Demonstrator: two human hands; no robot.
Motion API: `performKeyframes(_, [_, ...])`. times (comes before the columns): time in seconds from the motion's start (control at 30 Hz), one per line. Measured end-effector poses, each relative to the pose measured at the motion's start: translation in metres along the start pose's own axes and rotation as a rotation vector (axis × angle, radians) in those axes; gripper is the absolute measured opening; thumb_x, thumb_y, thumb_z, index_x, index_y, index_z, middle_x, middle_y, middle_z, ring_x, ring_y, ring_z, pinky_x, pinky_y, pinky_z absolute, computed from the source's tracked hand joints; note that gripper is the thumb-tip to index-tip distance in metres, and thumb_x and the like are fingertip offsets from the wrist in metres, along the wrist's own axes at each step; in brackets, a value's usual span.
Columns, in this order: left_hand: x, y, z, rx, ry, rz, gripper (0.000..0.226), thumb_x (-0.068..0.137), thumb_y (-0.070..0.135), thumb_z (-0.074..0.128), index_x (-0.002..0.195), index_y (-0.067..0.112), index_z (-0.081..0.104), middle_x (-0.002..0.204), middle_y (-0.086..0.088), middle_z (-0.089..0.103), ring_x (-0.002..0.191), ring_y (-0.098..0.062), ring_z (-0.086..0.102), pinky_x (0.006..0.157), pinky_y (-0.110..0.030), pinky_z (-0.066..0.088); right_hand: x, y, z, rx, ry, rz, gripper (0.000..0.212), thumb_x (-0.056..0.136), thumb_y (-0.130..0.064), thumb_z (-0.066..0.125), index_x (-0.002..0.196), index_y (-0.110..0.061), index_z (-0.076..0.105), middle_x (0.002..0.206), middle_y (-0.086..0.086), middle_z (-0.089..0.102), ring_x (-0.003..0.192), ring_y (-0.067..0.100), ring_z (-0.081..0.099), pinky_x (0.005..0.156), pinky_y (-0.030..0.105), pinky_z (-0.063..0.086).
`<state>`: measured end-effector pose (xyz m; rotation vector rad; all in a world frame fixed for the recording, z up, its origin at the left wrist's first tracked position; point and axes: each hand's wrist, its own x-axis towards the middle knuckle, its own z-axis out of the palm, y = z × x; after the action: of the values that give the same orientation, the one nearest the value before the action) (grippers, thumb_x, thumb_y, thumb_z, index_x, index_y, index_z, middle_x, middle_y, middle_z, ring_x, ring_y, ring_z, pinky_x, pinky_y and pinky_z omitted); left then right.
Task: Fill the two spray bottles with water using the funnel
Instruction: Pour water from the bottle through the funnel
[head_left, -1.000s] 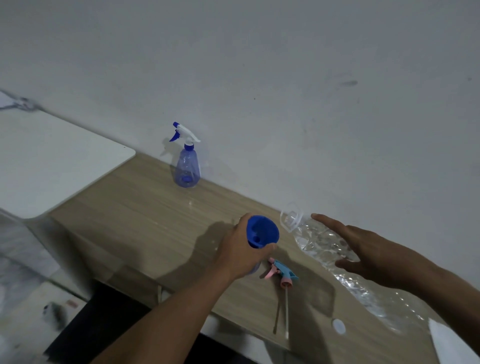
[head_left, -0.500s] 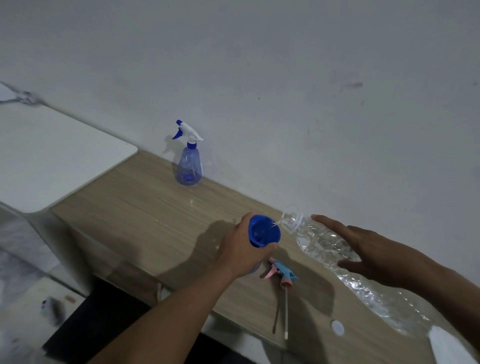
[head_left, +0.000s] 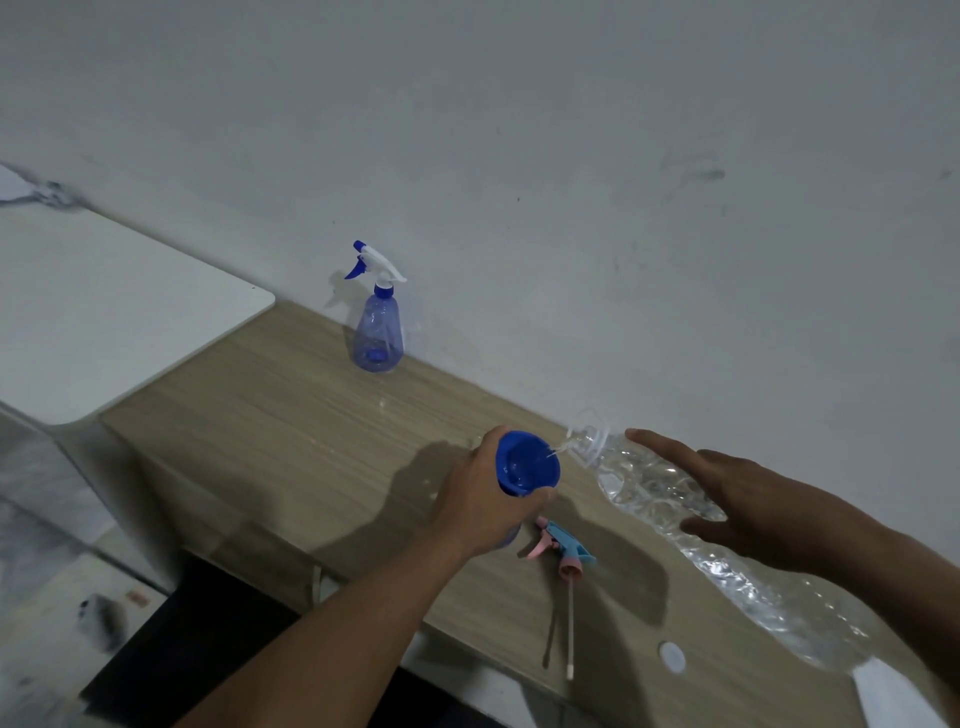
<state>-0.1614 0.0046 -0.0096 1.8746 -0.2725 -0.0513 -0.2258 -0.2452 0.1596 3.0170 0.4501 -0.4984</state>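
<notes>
Funnel (head_left: 527, 463) left of water bottle (head_left: 675, 499), sprayer head (head_left: 563, 545) in front

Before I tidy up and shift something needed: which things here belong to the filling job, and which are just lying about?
Job: funnel, gripped by the left hand; water bottle, tilted in the right hand; spray bottle by the wall; loose spray head; white cap, probably the water bottle's.
Lying about: white board at left; white thing at the right corner.
</notes>
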Motion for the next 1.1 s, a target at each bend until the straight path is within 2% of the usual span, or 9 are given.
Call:
performKeyframes(0.17, [0.000, 0.000, 0.000, 0.002, 0.000, -0.004, 0.068, 0.066, 0.059, 0.078, 0.126, 0.046, 0.048, 0.118, 0.022, 0.064, 0.108, -0.004, 0.063, 0.091, -0.038, 0.058, -0.002, 0.000, -0.001, -0.016, -0.001, 0.004, 0.103, 0.095, -0.039, 0.064, 0.136, -0.071, -0.025, 0.137, -0.005, 0.054, 0.110, 0.010, 0.057, 0.093, 0.030, 0.052])
performKeyframes(0.6, [0.000, 0.000, 0.000, 0.014, 0.003, -0.017, 0.061, 0.069, 0.056, 0.079, 0.122, 0.047, 0.050, 0.114, 0.023, 0.065, 0.104, -0.001, 0.063, 0.089, -0.037, 0.058, 0.004, 0.001, 0.003, -0.013, 0.007, 0.001, 0.103, 0.096, -0.037, 0.064, 0.136, -0.071, -0.024, 0.135, -0.004, 0.055, 0.108, 0.015, 0.060, 0.092, 0.034, 0.054])
performKeyframes(1.0, [-0.001, 0.005, -0.002, 0.003, -0.014, -0.038, 0.056, 0.072, 0.048, 0.081, 0.120, 0.047, 0.051, 0.110, 0.023, 0.066, 0.099, 0.002, 0.064, 0.087, -0.034, 0.059, 0.008, 0.001, 0.013, -0.029, 0.055, 0.014, 0.103, 0.097, -0.035, 0.062, 0.135, -0.071, -0.027, 0.112, -0.009, 0.052, 0.088, 0.012, 0.059, 0.082, 0.033, 0.055])
performKeyframes(1.1, [0.000, 0.005, -0.001, -0.006, -0.022, -0.049, 0.060, 0.068, 0.053, 0.080, 0.120, 0.046, 0.051, 0.111, 0.020, 0.067, 0.101, -0.004, 0.065, 0.088, -0.041, 0.059, 0.010, 0.001, 0.020, 0.018, 0.092, 0.024, 0.103, 0.097, -0.034, 0.063, 0.136, -0.071, -0.025, 0.115, -0.006, 0.053, 0.089, 0.012, 0.060, 0.083, 0.034, 0.055])
